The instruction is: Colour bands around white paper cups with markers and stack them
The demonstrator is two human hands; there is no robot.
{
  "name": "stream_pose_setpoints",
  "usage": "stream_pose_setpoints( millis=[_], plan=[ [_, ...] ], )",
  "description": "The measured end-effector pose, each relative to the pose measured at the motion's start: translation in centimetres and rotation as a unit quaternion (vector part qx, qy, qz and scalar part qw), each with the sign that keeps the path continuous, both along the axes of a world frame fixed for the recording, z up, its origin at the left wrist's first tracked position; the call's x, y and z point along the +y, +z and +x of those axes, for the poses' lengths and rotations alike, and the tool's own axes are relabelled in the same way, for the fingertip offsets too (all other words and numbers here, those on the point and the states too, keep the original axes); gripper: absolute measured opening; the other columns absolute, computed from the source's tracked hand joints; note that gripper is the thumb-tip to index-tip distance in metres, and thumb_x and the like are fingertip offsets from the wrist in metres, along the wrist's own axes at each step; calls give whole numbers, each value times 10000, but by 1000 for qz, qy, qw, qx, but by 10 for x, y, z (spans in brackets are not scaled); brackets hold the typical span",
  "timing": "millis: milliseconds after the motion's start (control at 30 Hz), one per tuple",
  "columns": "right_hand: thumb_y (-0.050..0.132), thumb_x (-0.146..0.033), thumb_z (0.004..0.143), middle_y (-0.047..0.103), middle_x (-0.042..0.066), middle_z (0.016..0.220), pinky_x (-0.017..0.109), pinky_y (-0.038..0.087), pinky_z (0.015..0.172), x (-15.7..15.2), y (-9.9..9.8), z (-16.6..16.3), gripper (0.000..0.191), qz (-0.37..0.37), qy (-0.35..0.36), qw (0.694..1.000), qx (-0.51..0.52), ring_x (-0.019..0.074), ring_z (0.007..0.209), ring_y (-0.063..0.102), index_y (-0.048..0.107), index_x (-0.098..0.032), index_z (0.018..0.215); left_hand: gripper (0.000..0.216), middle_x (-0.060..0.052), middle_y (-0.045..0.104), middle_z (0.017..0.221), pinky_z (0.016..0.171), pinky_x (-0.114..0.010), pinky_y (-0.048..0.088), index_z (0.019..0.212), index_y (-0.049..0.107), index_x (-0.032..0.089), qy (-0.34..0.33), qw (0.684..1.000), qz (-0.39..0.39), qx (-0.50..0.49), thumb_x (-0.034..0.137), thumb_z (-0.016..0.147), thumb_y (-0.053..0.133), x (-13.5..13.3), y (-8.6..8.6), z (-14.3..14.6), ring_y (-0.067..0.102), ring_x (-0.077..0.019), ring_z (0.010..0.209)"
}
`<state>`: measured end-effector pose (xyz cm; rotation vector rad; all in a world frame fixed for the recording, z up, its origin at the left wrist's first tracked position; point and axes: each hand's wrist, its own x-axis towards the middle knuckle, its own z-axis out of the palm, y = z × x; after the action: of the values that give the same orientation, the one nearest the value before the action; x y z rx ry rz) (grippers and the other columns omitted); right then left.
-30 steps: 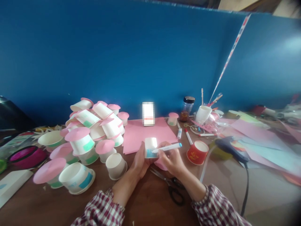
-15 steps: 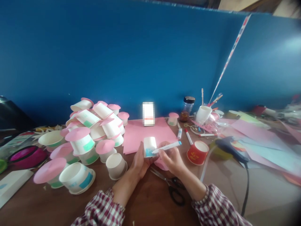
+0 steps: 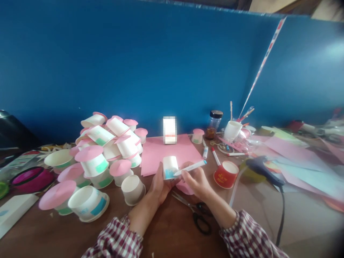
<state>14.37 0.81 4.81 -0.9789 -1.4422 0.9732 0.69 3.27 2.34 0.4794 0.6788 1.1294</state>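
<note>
- Your left hand (image 3: pixel 159 184) grips the small white paper cup with a blue patch (image 3: pixel 170 164), above the desk (image 3: pixel 165 234).
- Your right hand (image 3: pixel 197 182) grasps the slim white blue-ended marker (image 3: pixel 191 167), its axis slanting down leftward to that patch.

Can't see all of the left hand (image 3: pixel 158 186) behind the cup (image 3: pixel 170 165), nor tell touching from just apart between pen (image 3: pixel 192 167) and cup — too small to judge. Can't make out the pixelated white thing (image 3: pixel 170 130) or the lettering (image 3: pixel 223 177) on the red cup (image 3: pixel 231 179). Can see only part of both sleeves (image 3: pixel 115 234), the white box (image 3: pixel 17 212) and the black object (image 3: pixel 12 127), cut off by the edges — and only a blur of papers (image 3: pixel 301 168) at right.
</note>
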Motion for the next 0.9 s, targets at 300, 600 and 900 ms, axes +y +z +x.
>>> stream_pose_setpoints(
  millis=[300,600,900],
  plan=[
    [519,-207,819,602,1,630,227,467,549,-3,3,-1,71,13,-12,999,-42,125,571,568,572,-161,803,467,-120,662,845,729,-381,546,986,621,75,-2,1000,8,7,497,829,497,-2,0,1,632,-212,730],
    [499,-213,798,575,-10,575,208,447,465,-9,11,-4,72,11,-33,995,-94,129,541,564,562,-181,783,465,-126,674,818,684,-388,547,978,613,73,14,999,3,40,492,847,460,-2,0,4,646,-236,713],
    [500,-187,792,558,-7,617,202,407,492,-9,7,0,69,34,-28,989,-139,125,579,537,568,-174,789,500,-144,686,838,717,-373,532,1012,604,59,10,999,21,48,508,841,463,-5,1,6,656,-244,754]
  ],
)
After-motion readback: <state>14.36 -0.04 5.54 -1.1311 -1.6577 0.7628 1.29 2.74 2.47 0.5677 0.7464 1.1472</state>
